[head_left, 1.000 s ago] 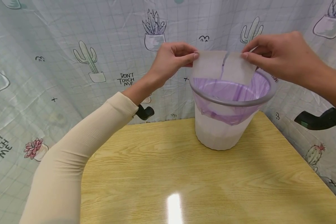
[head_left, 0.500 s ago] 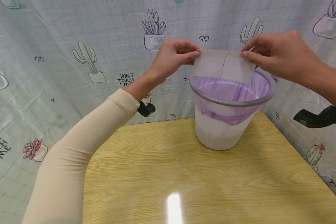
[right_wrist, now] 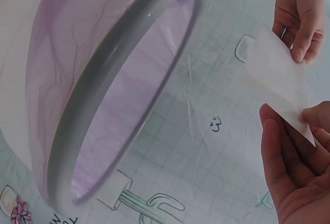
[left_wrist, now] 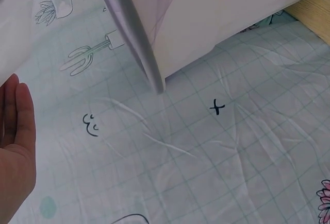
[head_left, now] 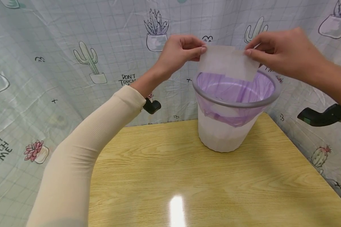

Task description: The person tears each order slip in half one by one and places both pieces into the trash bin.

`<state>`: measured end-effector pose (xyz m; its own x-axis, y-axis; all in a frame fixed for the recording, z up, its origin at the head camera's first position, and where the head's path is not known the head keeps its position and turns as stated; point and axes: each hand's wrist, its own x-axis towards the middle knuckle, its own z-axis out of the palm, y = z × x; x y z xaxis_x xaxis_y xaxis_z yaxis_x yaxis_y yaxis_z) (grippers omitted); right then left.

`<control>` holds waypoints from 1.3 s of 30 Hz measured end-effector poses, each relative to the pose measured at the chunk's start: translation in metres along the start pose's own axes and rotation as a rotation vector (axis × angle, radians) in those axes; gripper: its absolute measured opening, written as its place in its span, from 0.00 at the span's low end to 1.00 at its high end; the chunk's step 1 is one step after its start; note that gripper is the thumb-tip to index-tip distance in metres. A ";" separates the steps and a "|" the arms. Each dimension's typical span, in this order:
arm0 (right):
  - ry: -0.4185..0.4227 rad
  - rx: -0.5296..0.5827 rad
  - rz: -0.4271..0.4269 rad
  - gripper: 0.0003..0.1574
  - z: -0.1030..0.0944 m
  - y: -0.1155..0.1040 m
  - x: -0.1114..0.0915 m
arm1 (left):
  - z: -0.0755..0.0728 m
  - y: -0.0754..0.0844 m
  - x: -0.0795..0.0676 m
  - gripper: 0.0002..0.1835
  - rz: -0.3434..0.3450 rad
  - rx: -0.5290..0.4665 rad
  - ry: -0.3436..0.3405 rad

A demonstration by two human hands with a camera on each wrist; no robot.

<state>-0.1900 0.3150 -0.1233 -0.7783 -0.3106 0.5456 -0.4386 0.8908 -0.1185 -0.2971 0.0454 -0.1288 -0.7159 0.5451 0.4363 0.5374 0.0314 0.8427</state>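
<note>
Two torn pieces of thin white paper are held up over a lined trash can. My left hand (head_left: 180,53) pinches the left piece (head_left: 214,60) at its upper corner between thumb and fingers. The right piece (head_left: 241,66) is pinched at its top by my right hand (head_left: 287,53). Their torn edges overlap in the middle. Below the paper is the can's grey rim (head_left: 233,104), with a purple bag (head_left: 230,91) lining it. In the right wrist view both hands show beside the can's mouth, the paper (right_wrist: 276,69) stretched between them.
The white trash can (head_left: 224,135) stands at the back right of a wooden table (head_left: 187,176). Behind it hangs a cactus-print curtain (head_left: 110,41), which also runs along both sides. Black wrist cameras (head_left: 321,116) stick out below the wrists.
The gap between the two paper pieces has closed, and they now overlap. My left hand has moved right and up; my right hand has risen slightly.
</note>
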 end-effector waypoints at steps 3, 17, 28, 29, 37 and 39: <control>-0.004 -0.012 -0.006 0.13 0.000 0.004 0.001 | 0.000 -0.001 0.004 0.07 -0.007 0.010 0.000; -0.061 -0.107 0.027 0.15 -0.002 0.026 0.002 | 0.005 0.000 0.031 0.10 -0.089 0.115 -0.042; -0.096 -0.156 0.024 0.16 -0.004 0.035 0.001 | 0.016 0.006 0.039 0.11 -0.109 0.190 -0.058; -0.096 -0.159 0.021 0.16 -0.004 0.035 0.001 | 0.016 0.006 0.040 0.11 -0.114 0.186 -0.058; -0.119 -0.164 0.044 0.16 -0.004 0.033 0.000 | 0.023 0.004 0.045 0.10 -0.106 0.215 -0.083; -0.115 -0.162 0.043 0.15 -0.005 0.032 0.000 | 0.023 0.003 0.045 0.10 -0.099 0.212 -0.089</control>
<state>-0.2021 0.3455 -0.1235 -0.8453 -0.2984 0.4433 -0.3329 0.9429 -0.0001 -0.3172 0.0894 -0.1138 -0.7327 0.6022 0.3169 0.5546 0.2585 0.7910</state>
